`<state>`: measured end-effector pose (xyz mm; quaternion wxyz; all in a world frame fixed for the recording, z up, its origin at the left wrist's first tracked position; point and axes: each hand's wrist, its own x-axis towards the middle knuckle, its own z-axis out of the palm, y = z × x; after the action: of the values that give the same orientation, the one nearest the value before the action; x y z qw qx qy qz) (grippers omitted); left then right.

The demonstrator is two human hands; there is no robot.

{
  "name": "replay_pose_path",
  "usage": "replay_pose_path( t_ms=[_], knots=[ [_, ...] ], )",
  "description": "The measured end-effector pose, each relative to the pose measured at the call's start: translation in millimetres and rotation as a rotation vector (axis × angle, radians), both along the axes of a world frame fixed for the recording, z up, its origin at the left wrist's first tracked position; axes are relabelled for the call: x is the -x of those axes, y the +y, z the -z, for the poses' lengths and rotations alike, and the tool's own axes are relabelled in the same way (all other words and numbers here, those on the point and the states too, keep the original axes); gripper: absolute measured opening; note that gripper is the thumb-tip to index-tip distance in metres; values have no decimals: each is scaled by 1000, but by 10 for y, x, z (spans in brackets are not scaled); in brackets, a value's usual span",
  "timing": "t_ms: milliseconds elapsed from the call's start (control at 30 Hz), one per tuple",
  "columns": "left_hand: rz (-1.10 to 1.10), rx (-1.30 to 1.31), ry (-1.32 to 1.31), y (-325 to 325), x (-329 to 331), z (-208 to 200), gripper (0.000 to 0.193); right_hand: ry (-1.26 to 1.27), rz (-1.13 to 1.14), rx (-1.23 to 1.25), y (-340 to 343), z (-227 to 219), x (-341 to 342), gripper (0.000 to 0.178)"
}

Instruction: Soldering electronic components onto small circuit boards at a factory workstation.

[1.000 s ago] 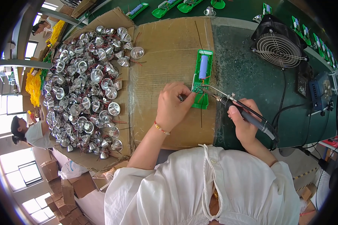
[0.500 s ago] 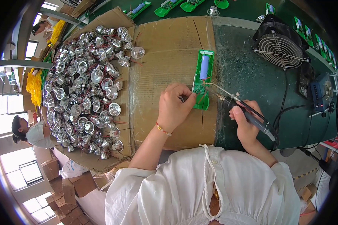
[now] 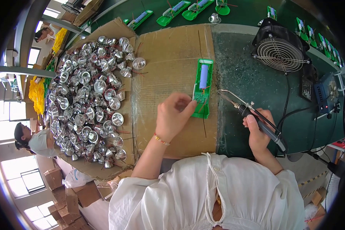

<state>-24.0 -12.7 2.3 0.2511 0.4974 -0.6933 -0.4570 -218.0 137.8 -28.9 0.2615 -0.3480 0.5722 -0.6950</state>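
Note:
A long green plastic housing (image 3: pixel 206 112) lies on the cardboard, with a violet cylindrical battery cell (image 3: pixel 204 76) in its far half. Nearer me sits a small green circuit board (image 3: pixel 200 96) with thin red and dark wires. My left hand (image 3: pixel 173 117) is closed in a pinch at the housing's left edge, beside the board; whatever is between the fingertips is hidden. My right hand (image 3: pixel 259 128) grips a soldering iron (image 3: pixel 262 126) with a thin curved metal tube beside its tip. The tip points left, just right of the housing and apart from it.
Many silver reflector cups (image 3: pixel 90 99) with wires are heaped on cardboard (image 3: pixel 161 73) at left. A black fan (image 3: pixel 280 53) with a wire grille stands at the far right, near a blue box-shaped unit (image 3: pixel 326 97). More green housings (image 3: pixel 197 9) line the far edge. Cables cross the right side.
The soldering iron has moved right, off the circuit board. My left hand has shifted slightly left but stays at the housing's edge. The whole view has tilted a little.

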Motion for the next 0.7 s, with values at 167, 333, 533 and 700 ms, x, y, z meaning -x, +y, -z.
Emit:
replay_pose_path(
  t_ms=[167,333,533,700],
  knots=[
    [180,88,-212,-134,-29,-59,14,9,94,-73,83,73,164,17],
    [401,281,-441,-687,491,-86,15,-58,141,-97,36,164,207,16],
    [424,423,-305,-1832,2048,-106,24,-79,155,-190,3,171,192,15],
    [74,791,-210,-2357,2254,-118,38,-71,125,-179,-5,185,239,17]
  ],
)
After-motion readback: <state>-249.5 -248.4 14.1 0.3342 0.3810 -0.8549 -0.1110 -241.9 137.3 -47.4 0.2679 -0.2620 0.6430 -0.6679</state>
